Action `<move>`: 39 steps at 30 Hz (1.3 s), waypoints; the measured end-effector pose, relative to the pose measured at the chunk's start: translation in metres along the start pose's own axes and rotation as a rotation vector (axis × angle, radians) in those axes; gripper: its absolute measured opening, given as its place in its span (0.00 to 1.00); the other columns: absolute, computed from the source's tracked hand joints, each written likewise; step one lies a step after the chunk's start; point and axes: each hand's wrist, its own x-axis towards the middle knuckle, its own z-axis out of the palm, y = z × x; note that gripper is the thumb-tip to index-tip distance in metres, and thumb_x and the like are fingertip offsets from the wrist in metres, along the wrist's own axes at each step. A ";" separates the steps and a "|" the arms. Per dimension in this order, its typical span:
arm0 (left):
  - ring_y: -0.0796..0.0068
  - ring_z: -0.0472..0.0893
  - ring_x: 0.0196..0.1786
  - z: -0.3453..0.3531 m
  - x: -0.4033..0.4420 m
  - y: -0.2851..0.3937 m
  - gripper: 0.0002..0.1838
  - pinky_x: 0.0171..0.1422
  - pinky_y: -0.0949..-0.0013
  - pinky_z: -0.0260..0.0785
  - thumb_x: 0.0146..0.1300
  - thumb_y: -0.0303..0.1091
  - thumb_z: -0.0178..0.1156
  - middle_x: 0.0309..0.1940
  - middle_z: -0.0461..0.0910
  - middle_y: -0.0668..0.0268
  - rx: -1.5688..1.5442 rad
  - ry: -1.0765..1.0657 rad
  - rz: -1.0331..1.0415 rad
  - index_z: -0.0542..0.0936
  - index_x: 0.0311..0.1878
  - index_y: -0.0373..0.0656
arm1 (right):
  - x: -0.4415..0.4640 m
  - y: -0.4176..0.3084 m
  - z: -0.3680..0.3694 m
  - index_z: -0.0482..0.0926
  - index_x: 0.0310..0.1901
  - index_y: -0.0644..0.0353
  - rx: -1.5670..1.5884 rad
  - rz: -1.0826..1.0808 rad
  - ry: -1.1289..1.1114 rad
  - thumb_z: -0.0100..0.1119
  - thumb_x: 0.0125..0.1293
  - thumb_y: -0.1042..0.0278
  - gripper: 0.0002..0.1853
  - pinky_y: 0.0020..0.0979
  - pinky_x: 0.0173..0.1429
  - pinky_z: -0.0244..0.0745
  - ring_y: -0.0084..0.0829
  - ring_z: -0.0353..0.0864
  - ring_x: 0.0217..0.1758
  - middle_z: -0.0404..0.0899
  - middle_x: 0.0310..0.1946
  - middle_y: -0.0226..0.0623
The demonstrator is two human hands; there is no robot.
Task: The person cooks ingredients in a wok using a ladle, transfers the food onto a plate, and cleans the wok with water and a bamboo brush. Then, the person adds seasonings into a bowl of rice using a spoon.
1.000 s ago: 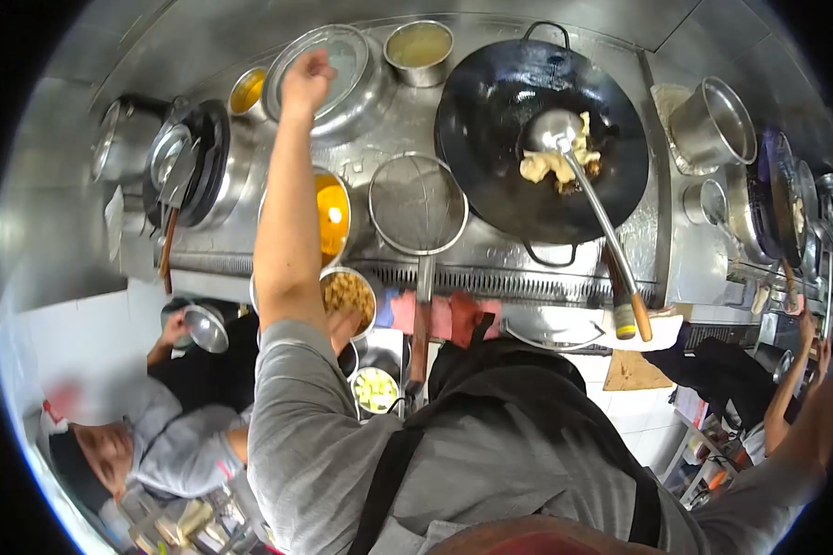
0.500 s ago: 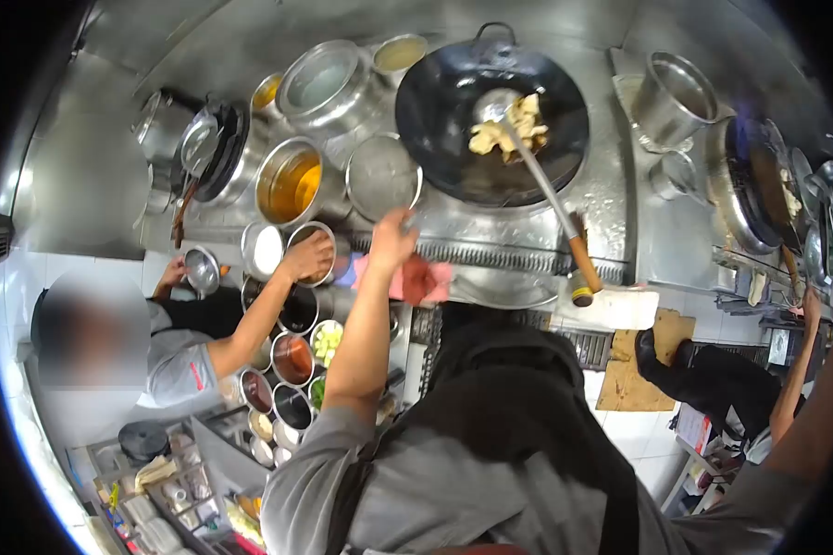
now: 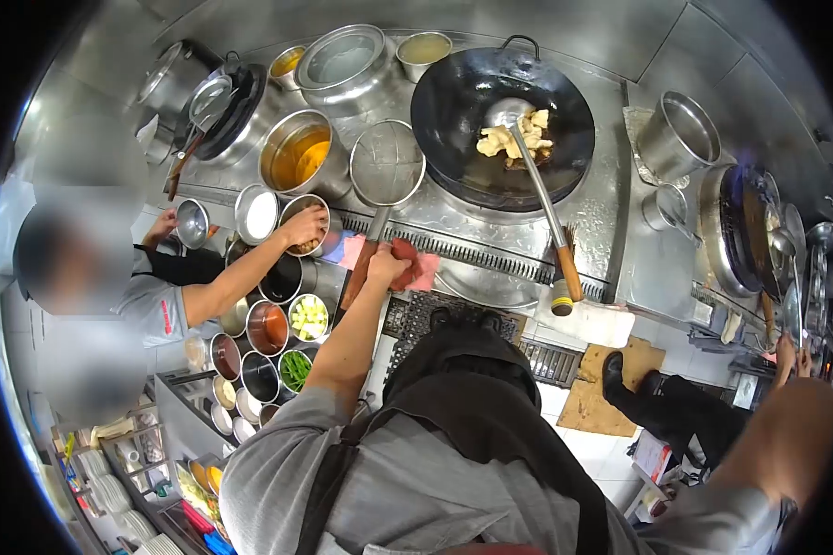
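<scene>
Steel cooktop, white tiled floor, left hand touching red cloth, its grip unclear, right hand unseen

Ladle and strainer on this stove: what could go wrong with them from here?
The ladle crosses the rim of the wok, its wooden handle jutting toward the person; a bump might swing it and scatter the food.

The left hand, at the red cloth, is right beside the handle of the strainer, so it could knock that askew.

Dark red cloth — crumpled, loosely bunched — atop a pink cloth
</scene>
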 end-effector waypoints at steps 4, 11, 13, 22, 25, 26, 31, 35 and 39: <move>0.51 0.76 0.56 0.000 -0.009 -0.003 0.41 0.59 0.55 0.70 0.43 0.48 0.71 0.56 0.74 0.48 0.085 -0.044 0.059 0.68 0.60 0.39 | -0.155 0.057 -0.078 0.79 0.36 0.65 -0.752 -0.249 0.737 0.50 0.66 0.53 0.20 0.34 0.46 0.70 0.33 0.75 0.37 0.76 0.32 0.42; 0.42 0.72 0.58 0.014 -0.020 -0.020 0.37 0.62 0.52 0.66 0.48 0.41 0.68 0.53 0.73 0.42 0.003 0.139 0.339 0.67 0.62 0.38 | -0.579 0.438 0.046 0.74 0.31 0.62 -0.936 1.469 1.136 0.55 0.65 0.60 0.13 0.29 0.14 0.64 0.28 0.73 0.13 0.73 0.17 0.35; 0.42 0.72 0.58 0.017 -0.023 -0.019 0.37 0.63 0.52 0.66 0.48 0.41 0.68 0.53 0.73 0.42 0.041 0.151 0.334 0.67 0.62 0.38 | -0.499 0.470 0.085 0.76 0.38 0.65 -0.314 1.570 1.564 0.51 0.69 0.52 0.20 0.30 0.15 0.72 0.30 0.76 0.15 0.76 0.19 0.40; 0.45 0.74 0.55 0.008 -0.027 -0.005 0.36 0.59 0.52 0.67 0.48 0.39 0.68 0.48 0.76 0.46 0.102 0.147 0.310 0.67 0.59 0.35 | -0.591 0.596 0.074 0.76 0.52 0.64 -1.297 1.531 0.710 0.53 0.66 0.58 0.19 0.44 0.49 0.75 0.55 0.80 0.43 0.78 0.50 0.53; 0.45 0.74 0.54 0.010 -0.026 -0.007 0.35 0.59 0.53 0.67 0.48 0.41 0.68 0.47 0.77 0.47 0.085 0.156 0.307 0.68 0.59 0.36 | -0.574 0.598 0.066 0.76 0.51 0.64 -1.256 1.546 0.733 0.53 0.66 0.59 0.19 0.45 0.50 0.75 0.55 0.80 0.44 0.78 0.49 0.53; 0.45 0.74 0.54 0.009 -0.025 -0.007 0.35 0.59 0.53 0.67 0.48 0.41 0.68 0.47 0.77 0.47 0.077 0.151 0.319 0.68 0.59 0.36 | -0.573 0.598 0.063 0.77 0.51 0.64 -1.250 1.550 0.735 0.53 0.66 0.59 0.19 0.45 0.50 0.75 0.55 0.80 0.44 0.78 0.49 0.53; 0.46 0.74 0.54 0.009 -0.026 -0.004 0.37 0.60 0.54 0.67 0.48 0.42 0.69 0.48 0.77 0.46 0.105 0.129 0.256 0.68 0.61 0.37 | -0.569 0.585 0.067 0.77 0.50 0.64 -1.213 1.569 0.776 0.53 0.66 0.59 0.18 0.45 0.50 0.75 0.54 0.80 0.44 0.79 0.48 0.53; 0.45 0.74 0.55 0.012 -0.022 -0.012 0.38 0.60 0.54 0.67 0.48 0.41 0.69 0.50 0.75 0.44 0.083 0.155 0.319 0.68 0.62 0.36 | -0.565 0.576 0.078 0.77 0.50 0.64 -1.184 1.594 0.799 0.53 0.66 0.59 0.18 0.45 0.50 0.74 0.54 0.80 0.45 0.79 0.48 0.53; 0.45 0.75 0.54 0.014 -0.019 -0.017 0.39 0.60 0.54 0.67 0.48 0.41 0.70 0.49 0.75 0.44 0.092 0.119 0.266 0.67 0.63 0.36 | -0.560 0.577 0.081 0.78 0.49 0.64 -1.169 1.601 0.818 0.53 0.66 0.59 0.18 0.45 0.51 0.74 0.54 0.80 0.45 0.79 0.47 0.54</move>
